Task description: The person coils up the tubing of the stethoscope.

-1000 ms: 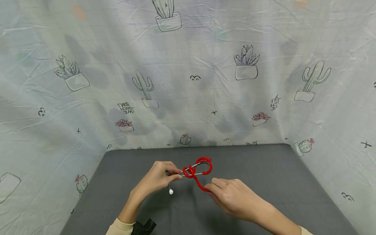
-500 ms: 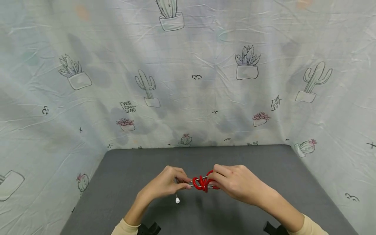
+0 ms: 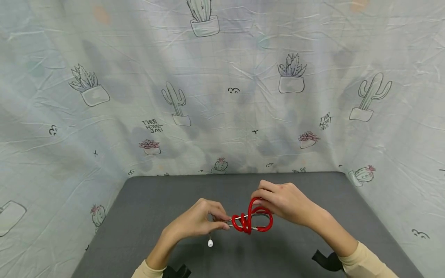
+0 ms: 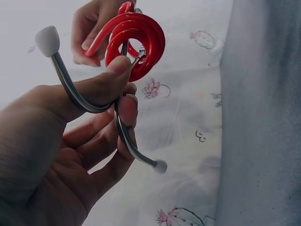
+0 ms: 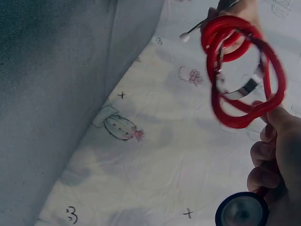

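A stethoscope with red tubing is held in the air over the grey table. My left hand pinches its metal ear tubes between thumb and fingers. White ear tips stick out past that hand, one hanging below it in the head view. Red tubing is wound in several loops around the ear tubes, and a metal band shows inside the loops. My right hand grips the tubing's free length above and right of the loops. By its curled fingers, the round chest piece shows in the right wrist view.
Grey cloth covers the table beneath both hands. A pale curtain printed with potted cacti rises behind it and along both sides. Black straps show at the wrists.
The right hand has come from low on the right, over the loops, then up and away, drawing the red tubing with it. Another turn now wraps the ear tubes. The left hand has shifted slightly right.
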`<state>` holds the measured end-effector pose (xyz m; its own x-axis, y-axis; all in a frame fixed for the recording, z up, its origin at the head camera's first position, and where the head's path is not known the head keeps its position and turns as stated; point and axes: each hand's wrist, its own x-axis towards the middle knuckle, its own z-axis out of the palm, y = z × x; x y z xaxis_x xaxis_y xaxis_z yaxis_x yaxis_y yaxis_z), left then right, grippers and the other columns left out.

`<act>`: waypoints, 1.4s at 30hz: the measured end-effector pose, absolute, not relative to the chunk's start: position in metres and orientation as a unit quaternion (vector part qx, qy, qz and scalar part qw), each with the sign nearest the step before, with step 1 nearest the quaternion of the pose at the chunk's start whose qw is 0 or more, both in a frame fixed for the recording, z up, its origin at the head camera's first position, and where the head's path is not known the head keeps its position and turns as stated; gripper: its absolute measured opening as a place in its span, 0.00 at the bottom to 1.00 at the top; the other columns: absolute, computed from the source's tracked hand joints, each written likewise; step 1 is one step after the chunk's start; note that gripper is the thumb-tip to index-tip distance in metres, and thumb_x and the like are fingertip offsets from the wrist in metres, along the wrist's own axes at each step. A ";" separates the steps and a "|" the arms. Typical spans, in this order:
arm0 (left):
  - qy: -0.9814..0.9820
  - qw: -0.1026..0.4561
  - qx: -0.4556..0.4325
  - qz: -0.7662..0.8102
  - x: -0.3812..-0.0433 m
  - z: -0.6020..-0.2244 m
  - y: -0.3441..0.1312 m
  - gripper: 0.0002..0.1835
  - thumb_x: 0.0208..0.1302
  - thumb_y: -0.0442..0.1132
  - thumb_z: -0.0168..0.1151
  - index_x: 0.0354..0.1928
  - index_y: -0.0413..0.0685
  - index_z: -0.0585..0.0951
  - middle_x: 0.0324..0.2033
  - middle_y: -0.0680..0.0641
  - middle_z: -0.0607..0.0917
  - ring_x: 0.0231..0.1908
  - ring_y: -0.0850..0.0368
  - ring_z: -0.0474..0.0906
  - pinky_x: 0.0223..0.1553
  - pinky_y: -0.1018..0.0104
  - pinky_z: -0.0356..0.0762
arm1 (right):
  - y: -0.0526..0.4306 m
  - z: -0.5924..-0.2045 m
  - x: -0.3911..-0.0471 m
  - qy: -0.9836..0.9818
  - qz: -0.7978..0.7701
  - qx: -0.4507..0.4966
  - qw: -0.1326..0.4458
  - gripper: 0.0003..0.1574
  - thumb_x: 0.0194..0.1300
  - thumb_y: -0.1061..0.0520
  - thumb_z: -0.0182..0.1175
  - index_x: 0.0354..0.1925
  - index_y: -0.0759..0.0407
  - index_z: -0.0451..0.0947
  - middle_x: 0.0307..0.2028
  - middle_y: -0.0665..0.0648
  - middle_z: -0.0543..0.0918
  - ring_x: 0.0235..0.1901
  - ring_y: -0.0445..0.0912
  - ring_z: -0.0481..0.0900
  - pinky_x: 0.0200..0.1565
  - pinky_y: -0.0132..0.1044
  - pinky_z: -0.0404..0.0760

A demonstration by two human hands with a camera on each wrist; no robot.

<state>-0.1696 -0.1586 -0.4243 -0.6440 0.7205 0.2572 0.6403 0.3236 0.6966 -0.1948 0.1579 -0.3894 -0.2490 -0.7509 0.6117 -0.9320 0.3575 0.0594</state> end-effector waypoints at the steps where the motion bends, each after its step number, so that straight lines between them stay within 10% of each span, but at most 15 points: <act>1: 0.810 0.051 0.421 0.406 -0.170 -0.424 -0.159 0.07 0.68 0.39 0.77 0.44 0.46 0.95 0.37 0.50 0.93 0.35 0.74 0.84 0.36 0.73 0.87 | 0.159 -0.391 -0.197 -0.775 0.170 0.543 0.274 0.11 0.81 0.44 0.62 0.46 0.47 0.87 0.37 0.41 0.79 0.21 0.28 0.71 0.29 0.13 0.69; 25: 0.770 0.006 0.461 0.441 -0.174 -0.429 -0.163 0.07 0.70 0.38 0.75 0.45 0.43 0.95 0.38 0.48 0.94 0.37 0.66 0.89 0.39 0.70 0.89 | 0.152 -0.449 -0.231 -0.713 0.494 0.494 -0.059 0.21 0.78 0.69 0.61 0.62 0.57 0.88 0.49 0.58 0.92 0.45 0.40 0.87 0.44 0.37 0.91; 35: 0.764 -0.015 0.457 0.456 -0.175 -0.430 -0.167 0.07 0.68 0.36 0.76 0.45 0.43 0.95 0.39 0.47 0.94 0.36 0.65 0.88 0.37 0.68 0.88 | 0.134 -0.485 -0.214 -0.707 0.563 0.424 -0.065 0.19 0.81 0.67 0.58 0.64 0.65 0.85 0.51 0.69 0.92 0.44 0.39 0.92 0.42 0.47 0.94; 42: 0.768 -0.024 0.433 0.471 -0.176 -0.431 -0.170 0.07 0.68 0.36 0.77 0.46 0.43 0.95 0.38 0.46 0.94 0.35 0.65 0.87 0.34 0.67 0.88 | 0.121 -0.500 -0.194 -0.682 0.648 0.328 -0.090 0.20 0.84 0.58 0.58 0.63 0.68 0.85 0.48 0.50 0.95 0.41 0.36 0.91 0.41 0.37 0.92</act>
